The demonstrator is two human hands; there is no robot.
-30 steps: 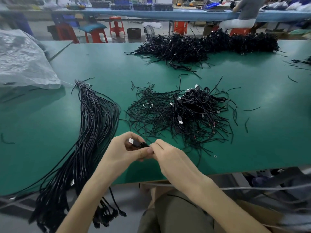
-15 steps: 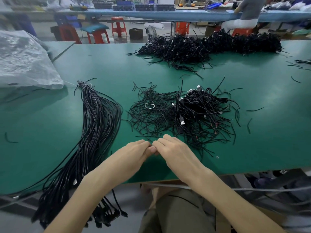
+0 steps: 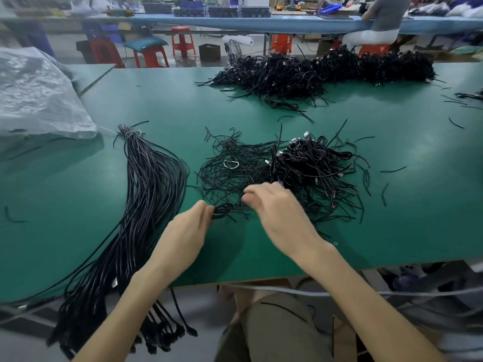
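Observation:
My left hand (image 3: 187, 231) pinches a small coiled black cable (image 3: 222, 210) at its fingertips, low over the green table (image 3: 418, 205). Just right of it, my right hand (image 3: 277, 212) reaches forward with curled fingers onto a loose heap of thin black ties (image 3: 224, 176). Whether it grips a tie is hidden by the fingers. Beyond the right hand lies a pile of coiled black USB cables (image 3: 313, 163) with metal plugs showing.
A long bundle of black cables (image 3: 149, 205), tied at its far end, runs down the left and hangs off the front edge. A large cable heap (image 3: 326, 71) fills the back. A plastic bag (image 3: 34, 95) lies far left. A seated person (image 3: 384, 19) and red stools are behind.
The hands were together near the front edge, working the cable. They have parted: the right hand moved forward onto the tie heap, and the left now holds the coil out over the table.

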